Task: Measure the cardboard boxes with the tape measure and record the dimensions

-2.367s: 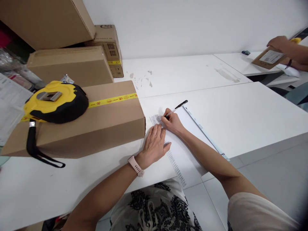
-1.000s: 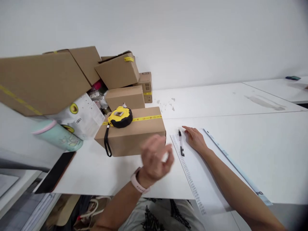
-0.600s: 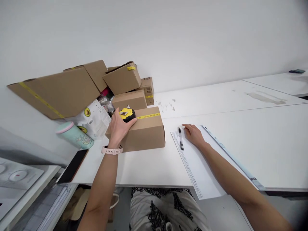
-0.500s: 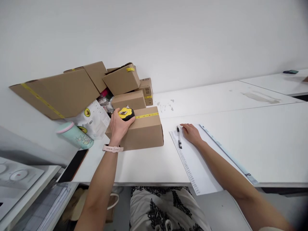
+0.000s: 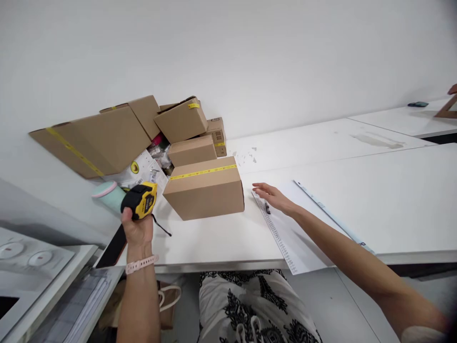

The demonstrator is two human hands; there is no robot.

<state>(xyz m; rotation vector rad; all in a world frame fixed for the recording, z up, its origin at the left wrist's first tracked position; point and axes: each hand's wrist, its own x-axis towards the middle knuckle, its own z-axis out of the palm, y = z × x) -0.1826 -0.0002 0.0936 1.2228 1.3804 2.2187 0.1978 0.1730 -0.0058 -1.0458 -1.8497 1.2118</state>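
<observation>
My left hand is closed around a yellow and black tape measure, held up over the table's left part, its black strap hanging down. Just to its right sits a cardboard box with a strip of yellow tape across the top. My right hand reaches over a printed paper sheet with fingers stretched out, empty, partly covering a black pen. The hand's fingertips are a short way from the box's right side.
Several more cardboard boxes are piled at the back left against the wall, with a mint cup and packets beside them. A dark phone lies at the table's left edge. Another person's hand shows far right.
My left hand took the tape measure off the box top and lifted it left and toward me. My right hand left the pen lying and moved toward the box, fingers stretched.
</observation>
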